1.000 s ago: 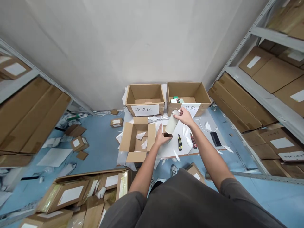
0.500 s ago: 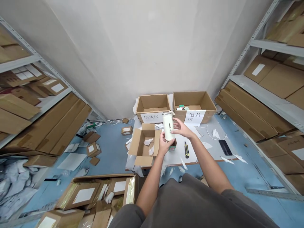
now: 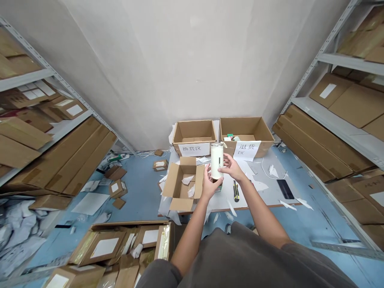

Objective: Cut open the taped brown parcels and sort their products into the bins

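Observation:
A white cylindrical bottle (image 3: 216,160) with a silvery rim and a small strap at its top is held upright above the table. My left hand (image 3: 210,185) grips it around the lower left side and base. My right hand (image 3: 232,168) holds its right side, thumb on the front near the dark print. Just behind my left hand, a small box (image 3: 220,186) is mostly hidden. To the left stands an open cardboard box (image 3: 181,195) with torn white paper inside. A yellow-and-black utility knife (image 3: 236,191) lies right of the bottle.
Two large cardboard boxes with handwritten signs, one left (image 3: 194,131) and one right (image 3: 264,140), stand along the wall. A phone (image 3: 285,189) and paper scraps lie on the table (image 3: 249,203). A carton of parcels (image 3: 132,222) is at lower left; loaded shelves flank both sides.
The bottle has moved slightly right and turned, so its dark print now faces further right. Both hands have shifted with it and keep their hold.

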`<action>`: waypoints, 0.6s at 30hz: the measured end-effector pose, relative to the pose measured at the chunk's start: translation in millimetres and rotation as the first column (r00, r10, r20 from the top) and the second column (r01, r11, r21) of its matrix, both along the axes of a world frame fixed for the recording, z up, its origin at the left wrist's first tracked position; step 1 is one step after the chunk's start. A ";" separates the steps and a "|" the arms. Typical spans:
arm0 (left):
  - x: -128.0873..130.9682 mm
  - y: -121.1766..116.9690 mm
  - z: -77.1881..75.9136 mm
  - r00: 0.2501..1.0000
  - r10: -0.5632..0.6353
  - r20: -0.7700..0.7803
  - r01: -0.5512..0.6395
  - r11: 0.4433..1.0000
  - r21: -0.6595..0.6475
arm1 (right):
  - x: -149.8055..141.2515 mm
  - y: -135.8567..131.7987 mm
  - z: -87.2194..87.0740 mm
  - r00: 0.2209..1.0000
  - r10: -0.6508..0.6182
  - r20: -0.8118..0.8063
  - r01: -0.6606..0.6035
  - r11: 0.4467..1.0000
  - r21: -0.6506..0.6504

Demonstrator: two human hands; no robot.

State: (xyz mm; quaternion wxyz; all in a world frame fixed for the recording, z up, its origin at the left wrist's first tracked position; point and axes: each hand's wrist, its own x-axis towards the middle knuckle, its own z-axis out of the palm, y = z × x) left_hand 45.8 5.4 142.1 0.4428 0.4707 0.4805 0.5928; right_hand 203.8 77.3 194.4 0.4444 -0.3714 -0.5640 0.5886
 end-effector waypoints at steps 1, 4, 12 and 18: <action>2.1 -1.0 3.0 0.997 0.053 -0.054 -0.053 0.999 0.013 | 0.1 -0.5 -0.1 1.000 -0.013 0.004 0.013 1.000 0.001; 8.9 -3.5 12.9 0.949 0.204 -0.241 -0.193 0.979 0.066 | -0.9 -2.5 -1.4 0.998 -0.061 0.020 0.061 0.998 0.018; 8.0 -8.5 21.0 0.992 0.097 -0.082 -0.088 0.991 0.099 | 0.6 -11.1 3.5 0.996 0.025 -0.082 -0.025 1.000 0.005; 6.1 -13.0 19.6 0.982 0.046 -0.184 -0.040 0.999 0.036 | -6.8 -16.1 0.9 0.985 -0.049 -0.168 0.044 0.998 -0.035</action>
